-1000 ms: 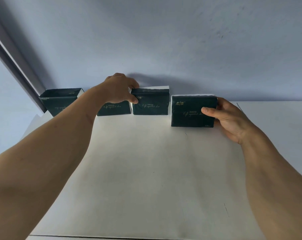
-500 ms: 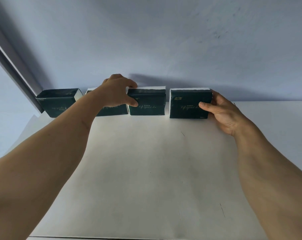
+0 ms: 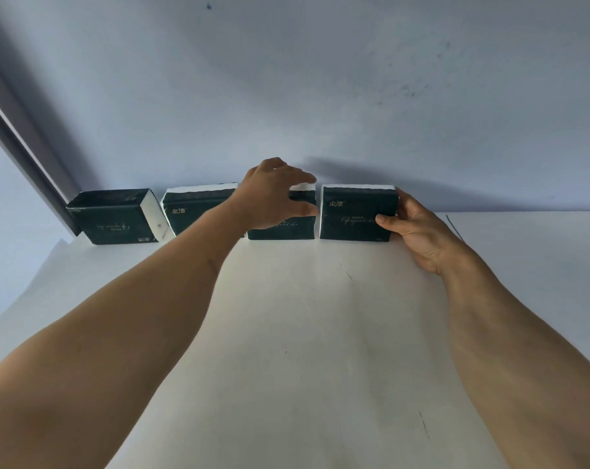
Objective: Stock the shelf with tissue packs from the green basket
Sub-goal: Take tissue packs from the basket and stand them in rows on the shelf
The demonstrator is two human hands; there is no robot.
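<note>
Four dark green tissue packs stand in a row at the back of the white shelf point(image 3: 303, 333), against the wall. From the left they are the first pack point(image 3: 112, 220), the second pack point(image 3: 195, 211), the third pack point(image 3: 280, 230) and the fourth pack point(image 3: 353, 214). My left hand point(image 3: 270, 194) hovers over the third pack with fingers spread and lifted above its top edge, the thumb near its front. My right hand point(image 3: 419, 228) grips the fourth pack's right end, thumb on the front face and fingers behind. The green basket is out of view.
A pale blue wall point(image 3: 320, 96) closes the back of the shelf. A dark slanted frame post point(image 3: 26, 147) bounds the left end beside the first pack. The shelf surface stretches right of the fourth pack and toward me.
My right hand slid the fourth pack back into line with the row. My left hand's fingers loosened and rose off the third pack.
</note>
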